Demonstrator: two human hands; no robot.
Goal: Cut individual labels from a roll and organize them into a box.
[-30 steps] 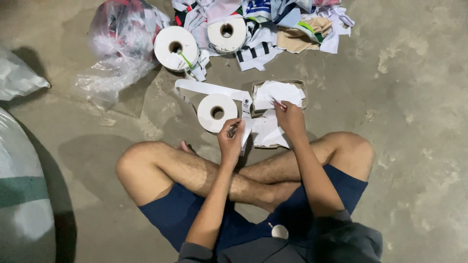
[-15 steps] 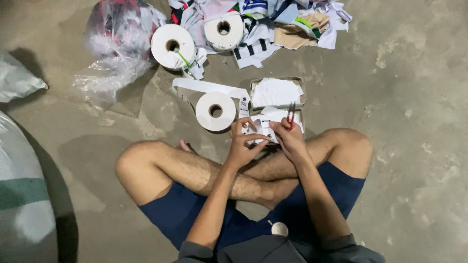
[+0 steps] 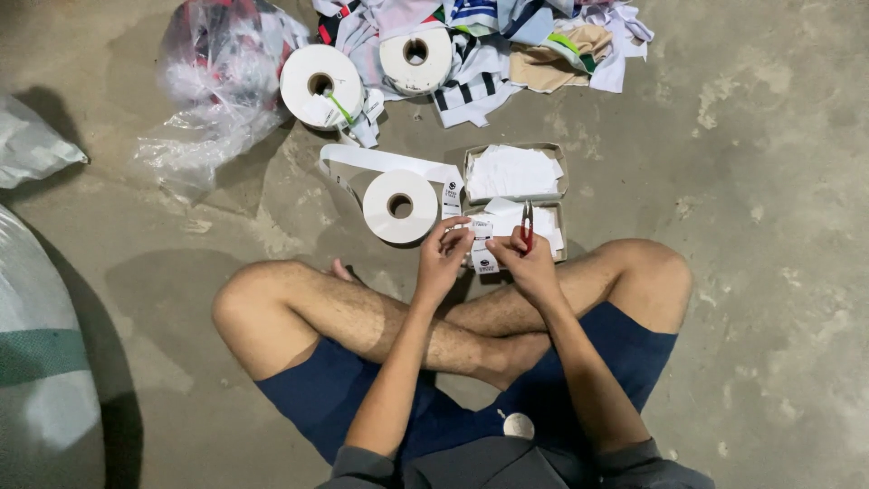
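I sit cross-legged on a concrete floor. My left hand (image 3: pixel 444 258) pinches a white label strip (image 3: pixel 482 246) that runs from a white tape roll (image 3: pixel 399 206) lying flat just in front of my knees. My right hand (image 3: pixel 527 263) touches the same strip and holds small red snips (image 3: pixel 526 223) upright. Both hands meet over my shins, right in front of two shallow trays. The nearer tray (image 3: pixel 552 237) holds cut white labels, and so does the farther tray (image 3: pixel 514 172).
Two more white rolls (image 3: pixel 320 85) (image 3: pixel 415 59) lie farther out beside a heap of fabric scraps (image 3: pixel 507 45). A crumpled clear plastic bag (image 3: pixel 213 86) sits at upper left. Large white sacks (image 3: pixel 41 362) line the left edge. Bare concrete spreads to the right.
Both hands drew back from the trays toward my legs and came together on the label strip. The red snips now stand upright in my right hand.
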